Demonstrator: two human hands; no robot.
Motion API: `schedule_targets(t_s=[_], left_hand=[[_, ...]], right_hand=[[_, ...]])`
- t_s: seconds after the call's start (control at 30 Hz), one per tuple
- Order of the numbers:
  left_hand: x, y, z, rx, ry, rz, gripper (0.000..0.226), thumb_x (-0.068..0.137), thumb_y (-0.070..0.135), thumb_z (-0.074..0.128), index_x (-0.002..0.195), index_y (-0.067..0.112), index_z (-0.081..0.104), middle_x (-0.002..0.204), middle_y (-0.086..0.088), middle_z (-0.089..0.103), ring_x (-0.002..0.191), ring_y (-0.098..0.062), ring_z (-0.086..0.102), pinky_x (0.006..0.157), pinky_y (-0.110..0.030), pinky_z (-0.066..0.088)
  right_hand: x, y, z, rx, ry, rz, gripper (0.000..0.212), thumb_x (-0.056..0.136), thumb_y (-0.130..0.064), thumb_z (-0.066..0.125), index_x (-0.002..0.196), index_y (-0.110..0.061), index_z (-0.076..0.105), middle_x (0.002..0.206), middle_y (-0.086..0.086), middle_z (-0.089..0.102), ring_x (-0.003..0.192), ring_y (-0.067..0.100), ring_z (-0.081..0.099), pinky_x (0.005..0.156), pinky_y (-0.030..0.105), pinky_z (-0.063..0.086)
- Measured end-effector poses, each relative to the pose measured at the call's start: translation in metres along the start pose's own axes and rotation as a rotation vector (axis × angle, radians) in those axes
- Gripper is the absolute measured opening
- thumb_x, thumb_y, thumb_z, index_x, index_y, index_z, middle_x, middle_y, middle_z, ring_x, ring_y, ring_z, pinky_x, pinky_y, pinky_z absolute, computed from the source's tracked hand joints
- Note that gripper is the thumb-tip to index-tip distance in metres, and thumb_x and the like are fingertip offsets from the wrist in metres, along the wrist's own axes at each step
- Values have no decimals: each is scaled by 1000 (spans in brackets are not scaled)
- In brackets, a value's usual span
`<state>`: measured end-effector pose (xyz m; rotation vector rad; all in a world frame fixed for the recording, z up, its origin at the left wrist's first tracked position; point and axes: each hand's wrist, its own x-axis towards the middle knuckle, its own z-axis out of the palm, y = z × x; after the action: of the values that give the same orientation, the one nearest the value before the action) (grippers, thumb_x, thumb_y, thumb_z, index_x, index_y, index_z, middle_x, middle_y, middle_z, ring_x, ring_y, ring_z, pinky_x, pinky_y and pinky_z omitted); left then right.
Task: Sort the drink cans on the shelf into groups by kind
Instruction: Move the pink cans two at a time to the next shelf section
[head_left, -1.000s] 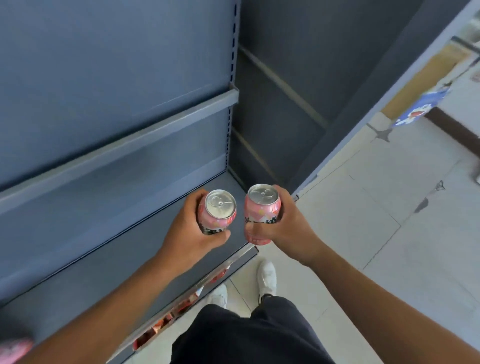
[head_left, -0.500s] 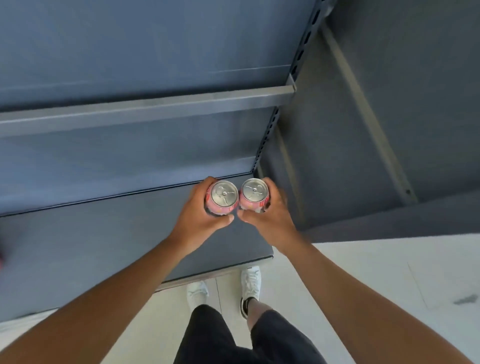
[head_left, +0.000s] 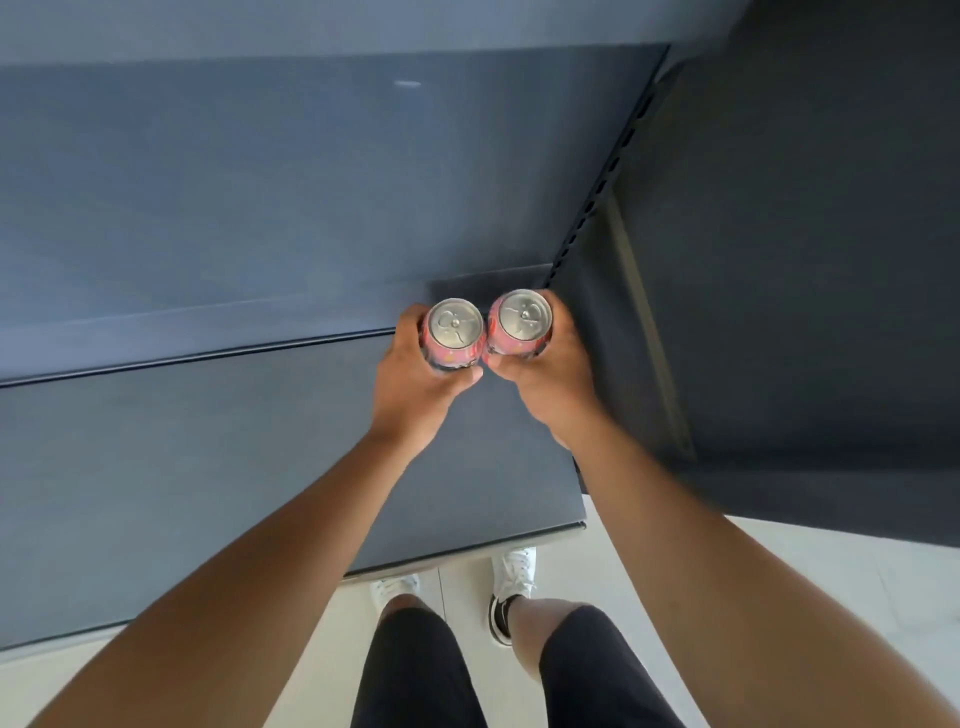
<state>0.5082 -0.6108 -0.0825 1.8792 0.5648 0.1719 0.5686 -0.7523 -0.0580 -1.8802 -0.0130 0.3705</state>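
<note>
Your left can (head_left: 455, 332) was pink-red with paler orange blotches, silver lid. Right can (head_left: 522, 325) was the same pink-red, silver lid. Shelf (head_left: 208, 467) was plain dark blue-grey; back panel (head_left: 260, 182) slightly lighter blue-grey, plain. Slotted upright (head_left: 597, 200) near black. Floor (head_left: 779, 571) off-white. You wore black shorts (head_left: 415, 675) and white shoes (head_left: 514, 569), black at the right ankle.

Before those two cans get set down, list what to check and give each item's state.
1. The left grip holds the left can round its body: ok.
2. The right grip holds the right can: ok.
3. Both cans upright, lids up: ok.
4. Both cans the same pink kind: ok.
5. Spot on the shelf under the cans free: cannot tell, the hands hide it.
6. Cans already touching the shelf: cannot tell.
</note>
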Motion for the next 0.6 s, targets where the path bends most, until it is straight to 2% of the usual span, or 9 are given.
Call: schedule_targets(t_s=[0.13,0.23,0.37,0.43,0.5,0.57,0.6], left_hand=[[10,-8,17,-39,34,-3,60,64,17,88,110,29,51,108,10,63,96,-2,62,82,-27,53],[18,-8,28,-15,85,19,63,62,15,89,114,23,54,115,3,51,102,8,49,88,-25,50],[26,-6,33,-14,105,36,67,63,18,88,120,22,55,118,3,52,106,4,48,89,-23,49],[26,-6,32,-11,92,35,67,64,19,89,121,22,53,119,3,53,106,4,49,90,-26,50],[23,-5,30,-35,74,23,68,64,20,88,120,27,51,119,5,56,108,-1,54,91,-33,52],[16,1,25,-38,32,-5,73,66,21,88,126,30,47,122,9,58,110,-4,57,93,-29,51],[12,3,20,-18,4,-28,81,68,23,88,134,29,42,128,9,58,113,-4,56,94,-24,48]], right_hand=[[18,13,-1,-27,4,-24,52,72,4,77,112,-24,58,106,-6,69,99,11,66,89,34,56],[30,22,3,12,60,3,55,72,0,78,113,-30,57,109,-9,69,103,10,66,94,41,55],[38,26,6,58,98,27,61,71,-3,82,114,-35,52,112,-11,68,104,9,66,94,41,55],[37,25,6,79,78,-3,58,73,0,80,116,-28,52,113,-7,67,104,11,66,93,40,56],[34,20,5,90,72,-57,53,74,2,78,117,-16,52,109,-1,67,100,14,66,86,36,57],[26,13,3,48,74,-114,49,73,0,75,114,-10,50,106,1,64,95,14,64,78,33,54],[20,11,0,-23,74,-130,51,74,-5,73,118,-12,49,111,0,62,100,14,62,81,33,53]])
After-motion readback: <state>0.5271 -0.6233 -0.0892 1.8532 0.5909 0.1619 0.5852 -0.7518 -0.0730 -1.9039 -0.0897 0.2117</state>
